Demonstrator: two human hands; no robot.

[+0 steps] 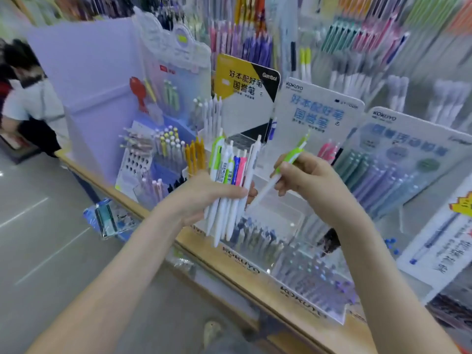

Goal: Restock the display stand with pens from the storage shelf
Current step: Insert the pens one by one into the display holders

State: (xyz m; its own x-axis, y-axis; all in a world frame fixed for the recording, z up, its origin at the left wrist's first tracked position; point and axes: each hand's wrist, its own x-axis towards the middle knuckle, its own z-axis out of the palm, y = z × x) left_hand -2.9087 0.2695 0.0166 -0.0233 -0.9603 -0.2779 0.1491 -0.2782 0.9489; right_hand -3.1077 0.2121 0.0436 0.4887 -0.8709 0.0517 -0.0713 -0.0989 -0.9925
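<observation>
Bunch of pens (231, 175): white barrels, green, blue and pink clips, gripped upright in my left hand (201, 192)
Single pen (291, 157): green clip, slanted, pinched in my right hand (309, 177)
Around: clear display stand (281, 213) just below, Kokuyo card (314, 111) behind

Plastic, clear acrylic, card and wood are seen at the pen counter.
The bundle of pens (229, 185) is seen as smooth white plastic with glossy coloured clips and paper barcode labels; the single pen (268, 187), at its 3 o'clock, is made of the same glossy plastic. The display stand (283, 218) at 5 o'clock is formed of clear, shiny acrylic. The counter edge (224, 270) is finished in matt pale wood. The backing cards (316, 116) at 1 o'clock are printed glossy.
</observation>
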